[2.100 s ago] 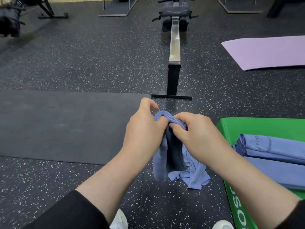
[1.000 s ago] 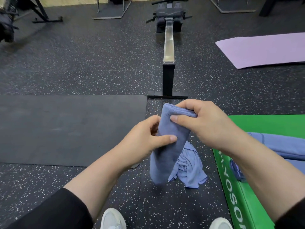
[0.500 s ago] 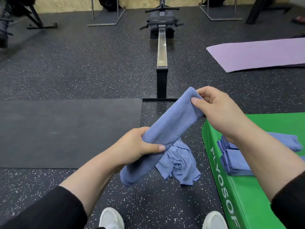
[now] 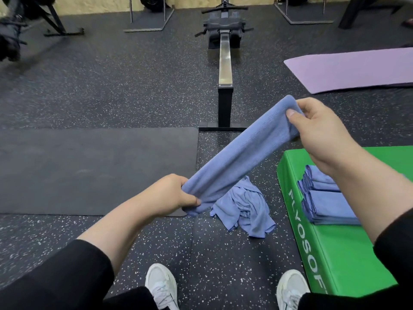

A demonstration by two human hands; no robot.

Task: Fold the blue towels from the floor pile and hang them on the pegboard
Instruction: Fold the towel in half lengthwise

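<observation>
I have the folded blue towel [image 4: 243,153] stretched slantwise in the air, my left hand [image 4: 169,195] gripping its near lower end, my right hand [image 4: 321,130] pinching the far upper end. Below it a crumpled blue towel [image 4: 245,204] lies on the floor [image 4: 111,86], beside the green plyo box [image 4: 330,253] carrying folded towels [image 4: 326,198].

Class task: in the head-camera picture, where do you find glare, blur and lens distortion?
Head view: glare on the rowing machine's metal rail; motion blur softens the dark equipment at top left; wide-angle distortion bows the purple mat and frame edges; the held blue towel stays sharp.
</observation>
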